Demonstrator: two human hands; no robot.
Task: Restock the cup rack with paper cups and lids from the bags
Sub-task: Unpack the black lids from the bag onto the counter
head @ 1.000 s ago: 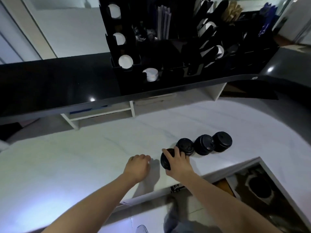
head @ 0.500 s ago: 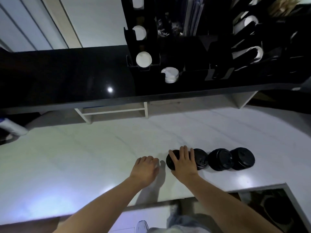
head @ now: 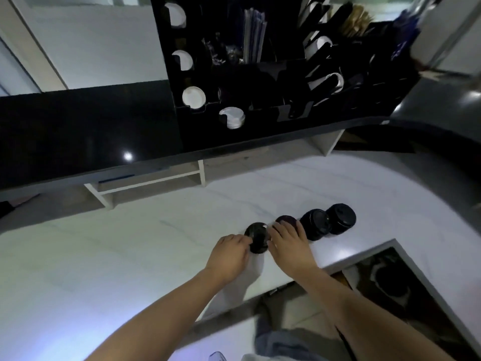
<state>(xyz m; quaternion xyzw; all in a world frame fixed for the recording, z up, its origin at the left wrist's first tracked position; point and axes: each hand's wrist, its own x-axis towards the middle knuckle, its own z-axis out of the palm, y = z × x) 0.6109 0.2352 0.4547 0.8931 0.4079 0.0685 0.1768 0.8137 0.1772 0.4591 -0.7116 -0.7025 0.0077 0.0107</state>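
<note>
My left hand [head: 229, 252] has curled fingers that touch the left edge of a black lid stack [head: 257, 237] on the white tabletop [head: 130, 256]. My right hand [head: 287, 242] lies just right of it, fingers straight, resting over a second lid stack [head: 286, 220]. Further right stand two more lid stacks [head: 328, 222], touching each other. Far above my hands, the black cup rack [head: 273, 105] holds white cups [head: 194, 97].

Four black lid stacks [head: 315, 225], two hands [head: 229, 256].
</note>
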